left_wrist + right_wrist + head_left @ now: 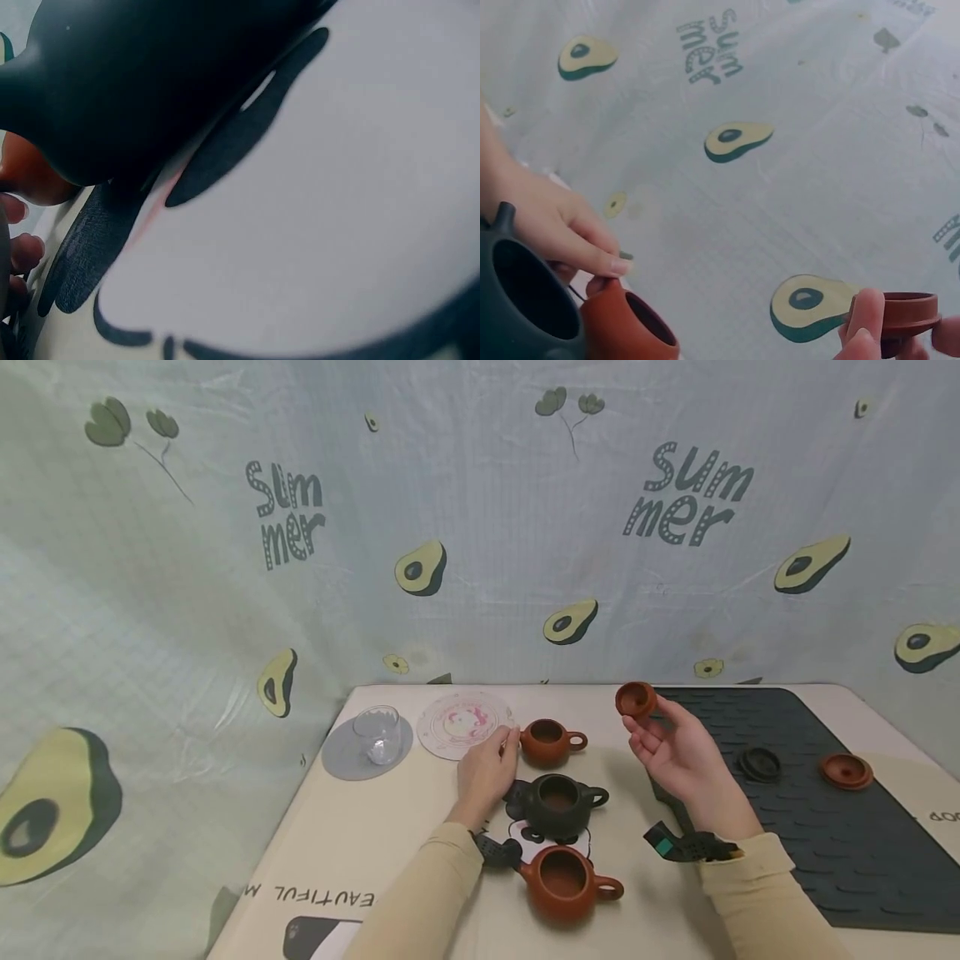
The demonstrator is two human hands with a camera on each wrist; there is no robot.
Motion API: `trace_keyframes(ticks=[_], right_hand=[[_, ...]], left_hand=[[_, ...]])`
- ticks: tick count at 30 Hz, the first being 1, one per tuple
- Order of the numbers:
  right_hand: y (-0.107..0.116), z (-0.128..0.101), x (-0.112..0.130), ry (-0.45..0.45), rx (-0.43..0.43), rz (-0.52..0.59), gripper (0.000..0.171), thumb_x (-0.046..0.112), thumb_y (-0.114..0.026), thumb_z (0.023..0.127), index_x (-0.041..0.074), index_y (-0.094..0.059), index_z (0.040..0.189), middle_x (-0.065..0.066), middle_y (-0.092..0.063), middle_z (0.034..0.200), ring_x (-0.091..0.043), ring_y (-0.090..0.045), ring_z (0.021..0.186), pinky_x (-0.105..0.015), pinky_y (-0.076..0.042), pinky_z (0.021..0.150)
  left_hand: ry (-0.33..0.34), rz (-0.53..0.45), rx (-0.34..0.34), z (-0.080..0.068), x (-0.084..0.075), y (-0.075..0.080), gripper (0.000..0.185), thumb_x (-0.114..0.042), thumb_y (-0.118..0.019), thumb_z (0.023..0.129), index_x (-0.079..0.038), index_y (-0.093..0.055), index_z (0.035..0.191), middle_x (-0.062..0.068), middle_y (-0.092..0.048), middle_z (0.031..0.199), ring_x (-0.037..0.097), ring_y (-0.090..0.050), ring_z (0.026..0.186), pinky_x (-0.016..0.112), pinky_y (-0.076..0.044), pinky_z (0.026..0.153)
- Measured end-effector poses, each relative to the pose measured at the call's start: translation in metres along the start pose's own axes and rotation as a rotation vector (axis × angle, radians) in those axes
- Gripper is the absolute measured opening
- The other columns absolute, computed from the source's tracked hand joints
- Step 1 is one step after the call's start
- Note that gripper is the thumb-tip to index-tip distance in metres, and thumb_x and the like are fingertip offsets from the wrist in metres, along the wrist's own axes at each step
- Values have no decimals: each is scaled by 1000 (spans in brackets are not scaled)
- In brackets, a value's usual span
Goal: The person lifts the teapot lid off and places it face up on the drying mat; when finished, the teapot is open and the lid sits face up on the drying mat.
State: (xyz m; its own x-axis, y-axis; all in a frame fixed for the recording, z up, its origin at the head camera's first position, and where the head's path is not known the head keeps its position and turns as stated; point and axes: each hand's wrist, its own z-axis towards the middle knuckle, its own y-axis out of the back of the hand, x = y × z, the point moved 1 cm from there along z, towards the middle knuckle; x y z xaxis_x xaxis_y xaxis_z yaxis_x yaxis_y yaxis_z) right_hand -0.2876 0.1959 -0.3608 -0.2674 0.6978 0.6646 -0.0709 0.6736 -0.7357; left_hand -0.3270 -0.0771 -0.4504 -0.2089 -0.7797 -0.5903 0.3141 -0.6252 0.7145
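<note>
You are pinching a brown lid (636, 700) in your right hand (678, 752) while your left hand's (487, 774) relaxed fingers are steadying the small brown teapot (549, 742), all three pots standing lidless

head camera high over the near table edge, facing forward and down, whole table and avocado-print cloth backdrop (480, 527) in view, left wrist camera pressed close to the dark green clay teapot (150, 75), blurred, right wrist camera low, facing left toward the backdrop (780, 150), sharing that teapot (525, 307)
</note>
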Motion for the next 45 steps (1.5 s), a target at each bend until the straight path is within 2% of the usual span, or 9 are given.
trace_keyframes(ticks=[9,14,22,33,38,41,45], right_hand=[[6,-5,18,28,40,145,20,28,-57,107,18,-57,124,-9,-64,112,-23,-66,99,-31,-51,86],[12,-8,26,51,52,179,19,27,-56,107,16,-60,122,-10,-63,112,-24,-64,96,-34,-50,85],[22,-11,34,23,86,280,22,30,-55,107,16,-64,121,-9,-59,108,-24,-57,92,-37,-47,83],[33,-11,42,26,1,239,25,35,-53,107,20,-52,127,-8,-52,113,-25,-52,92,-36,-47,84],[38,-13,49,42,-36,157,25,35,-55,106,19,-51,125,-8,-55,116,-23,-53,92,-35,-48,85],[41,-15,51,79,-22,-8,22,34,-56,106,19,-54,122,-7,-60,112,-19,-53,86,-31,-48,78],[44,-14,49,135,1,-285,18,34,-55,106,19,-62,114,0,-61,104,-15,-48,76,-29,-42,67]], left_hand=[[-7,9,6,2,0,0,34,-45,-43,109,-24,-62,91,-6,-53,69,18,-51,65,33,-35,60],[-12,8,2,2,0,0,34,-44,-43,109,-23,-61,90,-5,-53,69,19,-51,66,33,-36,61],[-15,5,-1,3,1,0,34,-44,-43,109,-23,-62,91,-5,-54,70,19,-51,66,33,-36,61],[-6,6,-3,3,1,1,34,-45,-44,109,-23,-63,91,-5,-53,69,19,-51,66,34,-36,61],[-16,18,4,5,0,1,34,-45,-43,109,-23,-62,92,-5,-54,71,19,-53,68,34,-37,63],[-10,20,15,4,0,0,34,-45,-42,109,-23,-62,92,-4,-55,72,19,-53,70,33,-37,64],[1,20,14,2,1,2,33,-44,-43,109,-23,-62,92,-4,-55,73,20,-53,71,34,-37,65]])
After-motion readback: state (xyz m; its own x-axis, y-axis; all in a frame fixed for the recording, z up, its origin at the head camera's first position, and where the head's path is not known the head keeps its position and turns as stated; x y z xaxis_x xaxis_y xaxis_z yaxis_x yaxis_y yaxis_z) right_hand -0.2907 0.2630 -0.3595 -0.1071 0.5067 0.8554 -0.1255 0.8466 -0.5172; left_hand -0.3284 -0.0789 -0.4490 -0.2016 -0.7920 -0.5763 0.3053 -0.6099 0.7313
